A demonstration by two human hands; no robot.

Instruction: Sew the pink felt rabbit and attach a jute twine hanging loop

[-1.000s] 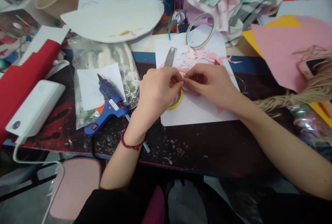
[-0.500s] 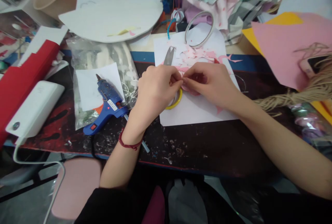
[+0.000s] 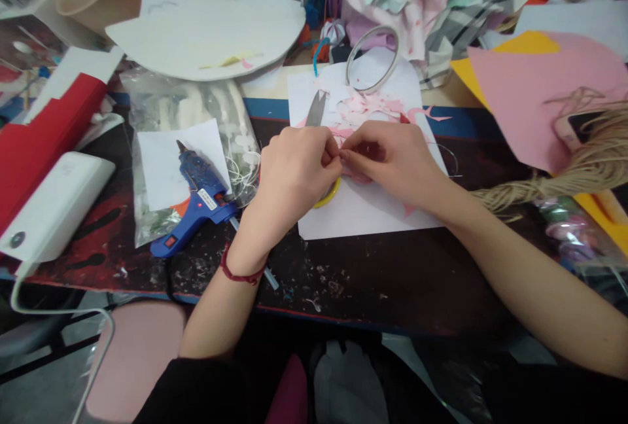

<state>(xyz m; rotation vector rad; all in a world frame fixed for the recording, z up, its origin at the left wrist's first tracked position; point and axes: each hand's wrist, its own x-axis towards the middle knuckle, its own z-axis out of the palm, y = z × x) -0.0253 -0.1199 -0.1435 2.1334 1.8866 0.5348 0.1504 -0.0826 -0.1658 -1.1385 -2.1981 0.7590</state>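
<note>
Over a white paper sheet (image 3: 377, 218), my left hand (image 3: 300, 172) and my right hand (image 3: 395, 162) meet with fingertips pinched together. What sits between the fingertips is too small to make out; something pink shows just beneath my right hand. Scissors (image 3: 316, 110) with a yellow handle lie partly under my left hand, blades pointing away. Pink paper scraps (image 3: 370, 106) are spread beyond the hands, and a roll of tape (image 3: 373, 59) stands behind them.
A blue glue gun (image 3: 199, 198) lies left of my left hand on a plastic bag (image 3: 230, 100). Farther left are a white power bank (image 3: 61, 205) and red material (image 3: 49, 149). On the right are pink paper (image 3: 534, 97) and bundled twine (image 3: 540, 190).
The camera view has shifted slightly, moving the scene a little to the left. Both hands keep nearly the same pinched pose, and my left hand covers more of the yellow handle.
</note>
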